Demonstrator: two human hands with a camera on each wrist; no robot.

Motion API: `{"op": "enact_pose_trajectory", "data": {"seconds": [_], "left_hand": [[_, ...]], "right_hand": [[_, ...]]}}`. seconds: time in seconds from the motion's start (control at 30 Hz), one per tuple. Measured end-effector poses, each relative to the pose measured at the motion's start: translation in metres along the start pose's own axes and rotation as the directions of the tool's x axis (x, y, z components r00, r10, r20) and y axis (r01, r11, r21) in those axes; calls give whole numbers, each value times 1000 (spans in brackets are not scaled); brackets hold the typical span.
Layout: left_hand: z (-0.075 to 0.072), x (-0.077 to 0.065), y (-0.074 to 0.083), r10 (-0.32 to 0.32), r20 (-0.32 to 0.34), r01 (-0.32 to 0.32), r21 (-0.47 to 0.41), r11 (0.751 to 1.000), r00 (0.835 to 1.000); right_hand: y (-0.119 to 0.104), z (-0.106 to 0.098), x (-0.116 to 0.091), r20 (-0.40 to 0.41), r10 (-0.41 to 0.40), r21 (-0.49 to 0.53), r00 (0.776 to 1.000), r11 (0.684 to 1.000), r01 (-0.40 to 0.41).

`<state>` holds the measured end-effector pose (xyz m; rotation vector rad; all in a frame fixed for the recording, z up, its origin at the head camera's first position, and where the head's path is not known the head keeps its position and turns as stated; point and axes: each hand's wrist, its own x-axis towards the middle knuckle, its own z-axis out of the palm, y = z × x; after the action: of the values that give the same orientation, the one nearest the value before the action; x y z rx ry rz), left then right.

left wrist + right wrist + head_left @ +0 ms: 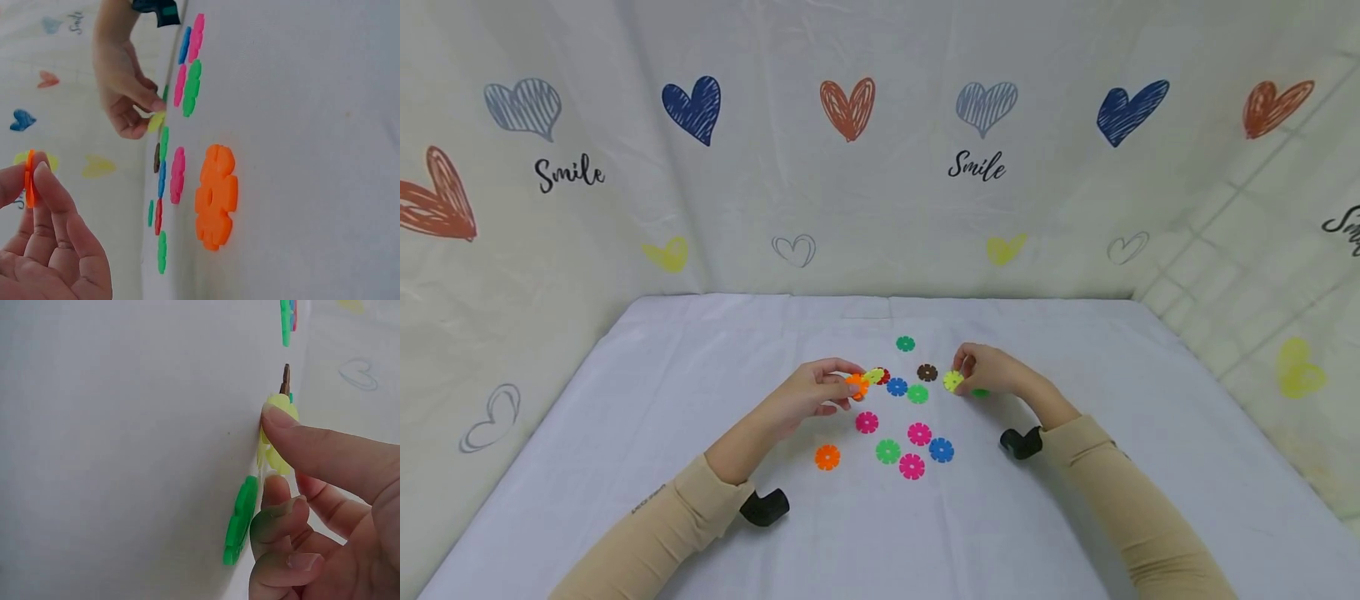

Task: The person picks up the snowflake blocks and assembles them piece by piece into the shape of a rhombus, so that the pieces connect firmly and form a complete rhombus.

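Both hnds [811,393] [997,371] pinch org./yel. discs [857,383] [953,382].

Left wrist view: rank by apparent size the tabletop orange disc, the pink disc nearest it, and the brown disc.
1. Orange disc
2. Pink disc
3. Brown disc
Nearness to the camera may explain this.

The left hand [59,250] is pinching an orange disc [29,178] between its fingers [55,192], the disc presenting edge-on. A yellow shape [53,162], partly hidden, is showing behind those fingers; its contact with the disc is not showing clearly. The right hand [120,84] is pinching a yellow disc [156,122]. On the white tabletop [312,156], a second orange disc [220,194] is lying nearest the camera. Beyond it, pink discs [178,176], green discs [192,89] and a red disc [158,217] are lying flat.
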<state>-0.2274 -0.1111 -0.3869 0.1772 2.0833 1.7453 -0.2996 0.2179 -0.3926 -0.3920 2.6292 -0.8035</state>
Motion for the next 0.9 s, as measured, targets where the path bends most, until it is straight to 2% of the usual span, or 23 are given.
{"op": "enact_pose_trajectory", "data": {"seconds": [0.2, 0.47, 0.6, 0.77, 0.9], "left_hand": [[-1, -1, 1, -4, -5, 4, 8, 1000, 1000], [-2, -1, 2, -2, -5, 2, 7, 1000, 1000], [-2, -2, 3, 4, -6, -4, 6, 1000, 1000], [-3, -3, 4, 16, 0, -16, 0, 1000, 1000], [-3, -3, 3, 22, 5, -22, -2, 1000, 1000]], "right_hand": [[2, 3, -3, -5, -17, 6, 1000, 1000, 17], [2, 1, -10, -54, -48, 17, 997, 999, 49], [2, 0, -13, -75, -66, 116, 995, 990, 75], [-3, 0, -19, -106, -93, 265, 990, 957, 118], [-7, 1, -25, -127, -98, 310, 987, 941, 134]]}}
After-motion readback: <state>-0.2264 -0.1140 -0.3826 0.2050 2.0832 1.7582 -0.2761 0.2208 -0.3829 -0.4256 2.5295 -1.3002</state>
